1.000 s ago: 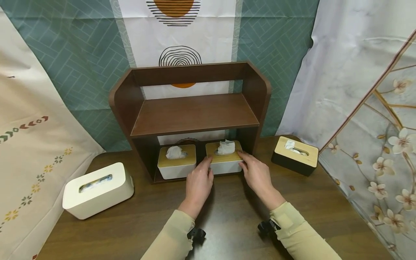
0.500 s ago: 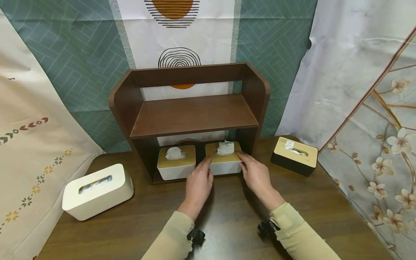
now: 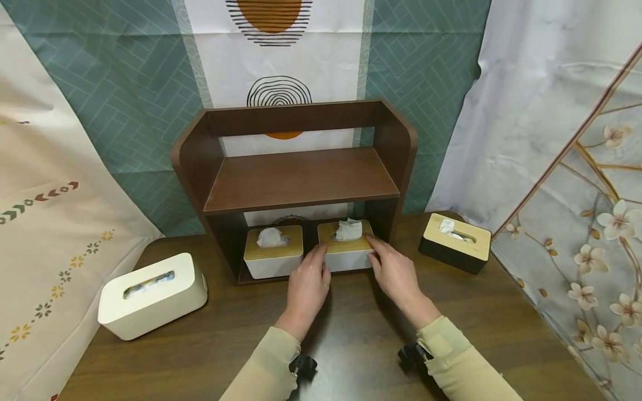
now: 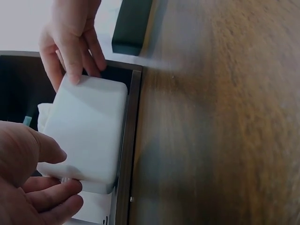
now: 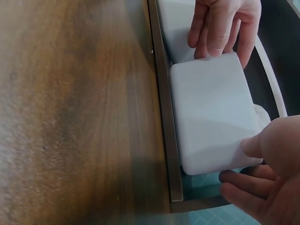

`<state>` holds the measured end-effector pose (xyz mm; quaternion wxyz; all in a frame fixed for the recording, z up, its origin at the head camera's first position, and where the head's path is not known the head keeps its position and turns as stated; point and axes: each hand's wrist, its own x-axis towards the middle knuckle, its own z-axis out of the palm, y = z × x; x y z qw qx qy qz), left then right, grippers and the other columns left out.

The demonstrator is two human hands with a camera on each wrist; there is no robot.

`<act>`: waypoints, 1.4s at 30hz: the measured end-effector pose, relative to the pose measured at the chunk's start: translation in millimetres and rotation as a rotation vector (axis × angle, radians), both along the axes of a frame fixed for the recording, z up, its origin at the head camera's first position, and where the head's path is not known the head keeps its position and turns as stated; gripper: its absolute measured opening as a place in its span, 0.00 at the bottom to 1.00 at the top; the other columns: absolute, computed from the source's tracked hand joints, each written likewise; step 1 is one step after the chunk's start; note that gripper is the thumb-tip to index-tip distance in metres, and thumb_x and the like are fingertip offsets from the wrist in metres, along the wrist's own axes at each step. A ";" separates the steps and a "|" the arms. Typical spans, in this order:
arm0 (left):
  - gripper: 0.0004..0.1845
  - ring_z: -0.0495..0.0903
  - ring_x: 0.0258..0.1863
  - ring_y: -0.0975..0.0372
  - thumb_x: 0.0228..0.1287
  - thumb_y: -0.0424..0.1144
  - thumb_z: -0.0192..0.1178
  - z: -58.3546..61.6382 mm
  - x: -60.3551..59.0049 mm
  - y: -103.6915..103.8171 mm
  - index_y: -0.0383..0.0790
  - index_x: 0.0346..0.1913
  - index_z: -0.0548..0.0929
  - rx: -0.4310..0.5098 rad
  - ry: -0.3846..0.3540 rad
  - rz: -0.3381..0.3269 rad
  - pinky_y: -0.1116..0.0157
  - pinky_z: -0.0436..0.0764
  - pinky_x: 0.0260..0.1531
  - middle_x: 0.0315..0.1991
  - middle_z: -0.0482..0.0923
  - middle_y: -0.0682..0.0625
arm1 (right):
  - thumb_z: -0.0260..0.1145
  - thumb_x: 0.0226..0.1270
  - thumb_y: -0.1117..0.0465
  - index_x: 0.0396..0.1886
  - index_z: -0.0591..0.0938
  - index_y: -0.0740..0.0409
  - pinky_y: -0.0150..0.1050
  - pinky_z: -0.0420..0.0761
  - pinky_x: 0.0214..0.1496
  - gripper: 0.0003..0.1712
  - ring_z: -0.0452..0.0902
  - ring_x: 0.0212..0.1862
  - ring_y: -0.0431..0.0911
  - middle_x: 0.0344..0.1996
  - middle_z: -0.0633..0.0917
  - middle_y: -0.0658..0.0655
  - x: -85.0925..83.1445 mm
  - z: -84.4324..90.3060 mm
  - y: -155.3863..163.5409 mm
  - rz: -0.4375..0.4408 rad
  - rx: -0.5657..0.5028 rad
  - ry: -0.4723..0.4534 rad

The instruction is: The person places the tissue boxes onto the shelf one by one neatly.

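Patterned curtains hang behind your dark wooden table (image 3: 351,334), and on it stands a brown shelf (image 3: 301,178) with two tissue boxes tucked into its lower bay. Compared with a second ago almost nothing has shifted: the box (image 3: 347,252) you hold sits in the same spot on the right of that bay, perhaps a touch deeper, and your hands have barely moved on it. To me that reads as the box being more or less seated, with you only squaring it up. Your left hand (image 3: 307,285) grips its left end, thumb on the front face and fingers curled round the corner; your right hand (image 3: 396,273) pinches the right end the same way, thumb in front and fingers behind, as both wrist views show. The box is white with rounded corners, a light wood lid and a tuft of white tissue standing out of the slot. Its front face lies just inside the shelf's front lip. Beside it, close but apart, sits a matching second box (image 3: 273,257). Outside the shelf you have a dark box (image 3: 455,241) with a wood lid to the right, and a larger all-white box (image 3: 150,294) well off to the left.
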<state>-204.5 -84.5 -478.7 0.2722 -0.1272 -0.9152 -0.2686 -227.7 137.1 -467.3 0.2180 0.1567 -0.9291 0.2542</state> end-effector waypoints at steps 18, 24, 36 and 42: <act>0.30 0.92 0.46 0.42 0.71 0.29 0.74 19.5 21.5 -9.3 0.35 0.74 0.81 -0.021 -0.004 -0.005 0.45 0.90 0.35 0.70 0.81 0.35 | 0.74 0.79 0.58 0.79 0.78 0.59 0.63 0.89 0.43 0.33 0.89 0.59 0.62 0.73 0.82 0.63 30.3 3.3 2.5 -0.021 0.012 0.036; 0.30 0.92 0.37 0.48 0.73 0.34 0.75 24.4 34.4 -15.9 0.39 0.75 0.81 -0.042 -0.031 0.015 0.50 0.88 0.30 0.73 0.80 0.38 | 0.76 0.77 0.57 0.80 0.78 0.59 0.63 0.89 0.50 0.35 0.85 0.66 0.61 0.74 0.81 0.63 40.0 7.5 0.3 -0.027 0.044 0.072; 0.30 0.91 0.49 0.44 0.73 0.36 0.75 29.9 55.4 -37.4 0.40 0.76 0.81 -0.049 0.001 0.044 0.46 0.90 0.37 0.74 0.79 0.38 | 0.78 0.76 0.56 0.80 0.78 0.57 0.62 0.89 0.52 0.37 0.83 0.69 0.59 0.75 0.81 0.60 56.4 19.9 -17.3 0.038 0.041 0.146; 0.30 0.90 0.55 0.42 0.71 0.34 0.76 30.8 59.7 -48.4 0.38 0.74 0.83 -0.050 0.023 0.054 0.43 0.90 0.41 0.73 0.80 0.37 | 0.78 0.76 0.55 0.80 0.78 0.56 0.61 0.88 0.57 0.37 0.82 0.70 0.57 0.75 0.82 0.57 59.0 19.8 -25.2 0.063 0.048 0.153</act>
